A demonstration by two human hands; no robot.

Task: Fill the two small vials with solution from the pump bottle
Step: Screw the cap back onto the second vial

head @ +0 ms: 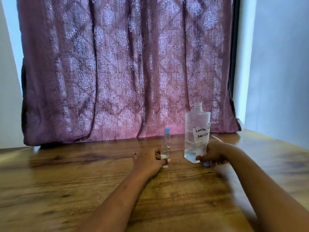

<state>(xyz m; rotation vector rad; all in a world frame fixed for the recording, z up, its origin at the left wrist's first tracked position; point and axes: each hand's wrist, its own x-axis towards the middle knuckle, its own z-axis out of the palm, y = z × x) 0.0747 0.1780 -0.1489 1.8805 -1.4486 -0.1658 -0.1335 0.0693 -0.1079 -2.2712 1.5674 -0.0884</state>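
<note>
Vial [164, 152] upright in left hand [148, 160], right hand [214, 155] perhaps pinching blue cap [206, 164]

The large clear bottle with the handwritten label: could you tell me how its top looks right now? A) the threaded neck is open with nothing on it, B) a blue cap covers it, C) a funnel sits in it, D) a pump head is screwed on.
A: the bottle stands upright on the table with its bare threaded neck showing and no pump or cap on it.

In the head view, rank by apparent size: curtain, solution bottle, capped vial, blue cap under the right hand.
1. curtain
2. solution bottle
3. capped vial
4. blue cap, mostly hidden by the right hand, so unsure.
</note>
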